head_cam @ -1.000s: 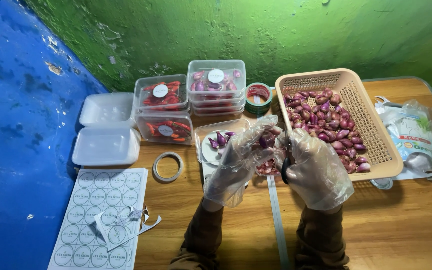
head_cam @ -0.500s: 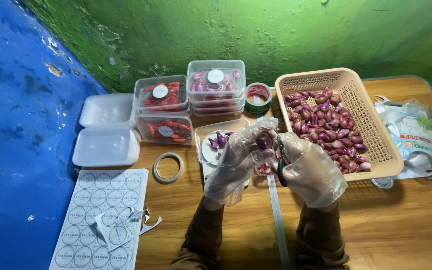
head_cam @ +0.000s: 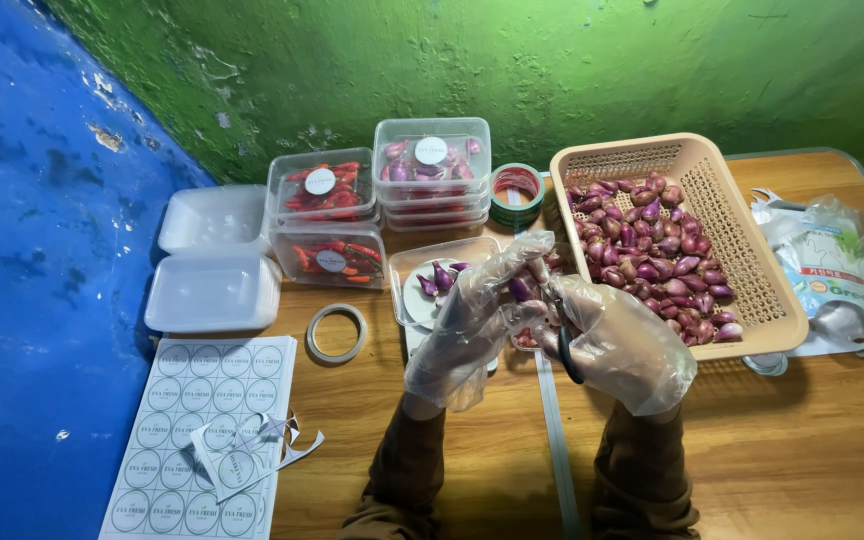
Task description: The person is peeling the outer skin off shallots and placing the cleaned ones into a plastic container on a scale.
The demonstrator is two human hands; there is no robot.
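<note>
Both my hands wear loose clear plastic gloves and meet above the table's middle. My left hand pinches a small purple shallot between its fingers. My right hand grips black-handled scissors, whose tip touches the shallot. Just behind the hands lies an open clear plastic box with a few trimmed shallots in it. A tan plastic basket full of shallots stands to the right.
Lidded clear boxes of red chillies and shallots stand at the back by a green tape roll. Empty white boxes, a clear tape ring and a round-sticker sheet lie left. Plastic bags lie right.
My hands have shifted slightly while working the shallot; the left fingers have lifted and spread a little above it. Nothing else has moved.
</note>
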